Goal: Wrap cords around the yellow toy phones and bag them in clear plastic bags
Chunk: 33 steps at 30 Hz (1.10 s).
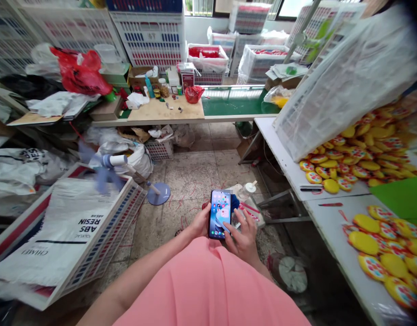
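Observation:
A smartphone [219,215] with a lit blue home screen is held upright in front of my body. My left hand [200,220] is wrapped around its left edge. Over the lower right of the screen, my right hand [242,233] has its fingers spread, one fingertip at or just above the glass. Whether that finger touches the screen I cannot tell. Beyond the phone, partly covered by it and my right hand, are a dark blue item [234,202] and a white bag [254,212] on the floor.
To the right, a white table [305,217] bears piles of yellow oval toy pieces [364,240] and a knife [330,204]. At left are a blue fan [109,167] and a crate [93,258] with resin sacks. A bench [160,111] with small bottles crosses ahead.

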Available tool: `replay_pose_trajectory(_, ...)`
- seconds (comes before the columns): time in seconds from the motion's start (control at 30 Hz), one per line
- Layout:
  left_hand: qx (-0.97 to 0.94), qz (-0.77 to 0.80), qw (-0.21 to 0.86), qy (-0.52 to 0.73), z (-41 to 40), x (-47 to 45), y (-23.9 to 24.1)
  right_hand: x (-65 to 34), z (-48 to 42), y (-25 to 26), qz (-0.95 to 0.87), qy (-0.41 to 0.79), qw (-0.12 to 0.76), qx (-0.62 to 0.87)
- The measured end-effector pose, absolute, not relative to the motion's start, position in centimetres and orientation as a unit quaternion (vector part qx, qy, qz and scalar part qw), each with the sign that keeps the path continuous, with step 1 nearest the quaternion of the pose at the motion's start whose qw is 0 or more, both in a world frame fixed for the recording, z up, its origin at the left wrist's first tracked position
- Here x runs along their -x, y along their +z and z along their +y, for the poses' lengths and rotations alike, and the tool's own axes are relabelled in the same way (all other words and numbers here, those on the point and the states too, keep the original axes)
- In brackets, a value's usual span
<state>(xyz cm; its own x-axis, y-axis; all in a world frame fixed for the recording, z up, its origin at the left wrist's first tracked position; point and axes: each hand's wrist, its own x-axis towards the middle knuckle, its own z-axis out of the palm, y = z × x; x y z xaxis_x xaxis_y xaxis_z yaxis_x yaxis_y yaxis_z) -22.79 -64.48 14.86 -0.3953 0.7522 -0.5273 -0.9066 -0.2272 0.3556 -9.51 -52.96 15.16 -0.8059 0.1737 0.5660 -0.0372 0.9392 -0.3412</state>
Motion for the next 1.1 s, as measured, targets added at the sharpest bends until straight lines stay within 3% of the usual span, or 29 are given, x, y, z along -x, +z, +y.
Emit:
replay_pose_trajectory(0.57,0.131,0.317,0.555,0.758,-65.0,22.1,14.4,11.9,-53.7,17.6,-0.959,0.156,0.219,0.089)
replay_pose_trajectory(0.8,0.14,0.325,0.552,0.755,-65.4,22.1,13.9,11.5,-52.7,17.4,-0.939,0.166,0.282,0.105)
replay_pose_trajectory(1.1,0.115,0.313,0.551,0.765,-65.5,22.2,14.1,10.5,-51.8,16.8,-0.929,0.171,0.298,0.137)
